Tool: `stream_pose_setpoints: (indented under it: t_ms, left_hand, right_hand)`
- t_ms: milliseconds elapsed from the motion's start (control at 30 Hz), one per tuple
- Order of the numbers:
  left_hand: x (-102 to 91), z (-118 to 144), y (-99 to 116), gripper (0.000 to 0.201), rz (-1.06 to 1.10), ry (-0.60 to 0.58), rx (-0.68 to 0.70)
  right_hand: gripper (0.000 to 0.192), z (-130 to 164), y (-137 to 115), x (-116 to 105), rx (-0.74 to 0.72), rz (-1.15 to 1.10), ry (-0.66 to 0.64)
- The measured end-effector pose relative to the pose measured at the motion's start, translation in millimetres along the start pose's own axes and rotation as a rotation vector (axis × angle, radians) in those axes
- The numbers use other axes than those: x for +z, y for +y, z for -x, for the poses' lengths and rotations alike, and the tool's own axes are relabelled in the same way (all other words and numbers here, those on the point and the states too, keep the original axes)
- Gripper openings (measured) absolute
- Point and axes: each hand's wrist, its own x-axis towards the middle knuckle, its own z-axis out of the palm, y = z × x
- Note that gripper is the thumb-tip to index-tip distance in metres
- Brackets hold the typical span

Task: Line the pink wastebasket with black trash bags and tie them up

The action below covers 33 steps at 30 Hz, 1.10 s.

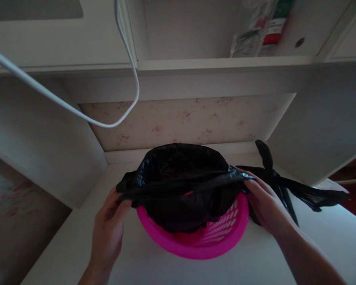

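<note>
A bright pink plastic basket [225,233] with slotted walls stands on a white desk [154,265]. A black plastic bag [180,166] sits inside it, its mouth stretched wide above the rim. My left hand [109,221] pinches the bag's left edge. On the other side, my right hand [263,202] grips its right edge. The bag's front edge is pulled taut between both hands, above the basket's front rim. The bag covers the basket's back rim and hides most of its inside.
More crumpled black plastic bag [302,190] lies on the desk to the right of the basket. A white cable [77,113] hangs in a loop from the upper left. Shelves above hold a clear packet [255,31]. Floral wallpaper backs the desk.
</note>
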Motion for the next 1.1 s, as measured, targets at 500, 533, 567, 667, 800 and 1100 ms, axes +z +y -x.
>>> stream_pose_setpoints:
  t_ms: [500, 533, 567, 667, 800, 1100]
  left_hand:
    - [37.9, -86.8, 12.1, 0.037, 0.142, -0.012, -0.029]
    - [40.5, -91.2, 13.6, 0.039, 0.142, -0.019, -0.026]
    - [43.3, -95.9, 14.8, 0.041, 0.139, -0.028, -0.027]
    - [51.1, -111.5, 17.0, 0.045, 0.137, -0.048, -0.032]
    - [59.3, -129.6, 20.6, 0.036, 0.163, -0.052, -0.002]
    - [61.1, -160.1, 15.6, 0.024, 0.374, -0.022, -0.008]
  right_hand:
    - [0.039, -69.8, -41.5, 30.7, -0.130, -0.043, 0.035]
    - [0.039, -76.3, -42.9, 30.6, -0.140, -0.026, 0.042]
    - [0.039, -83.4, -44.6, 30.6, -0.140, -0.010, 0.042]
    - [0.037, -105.3, -52.0, 31.9, -0.137, 0.007, 0.028]
    - [0.041, -124.8, -67.0, 39.5, -0.226, -0.014, 0.017]
    - [0.066, -122.4, -75.3, 58.1, -0.434, -0.083, -0.061]
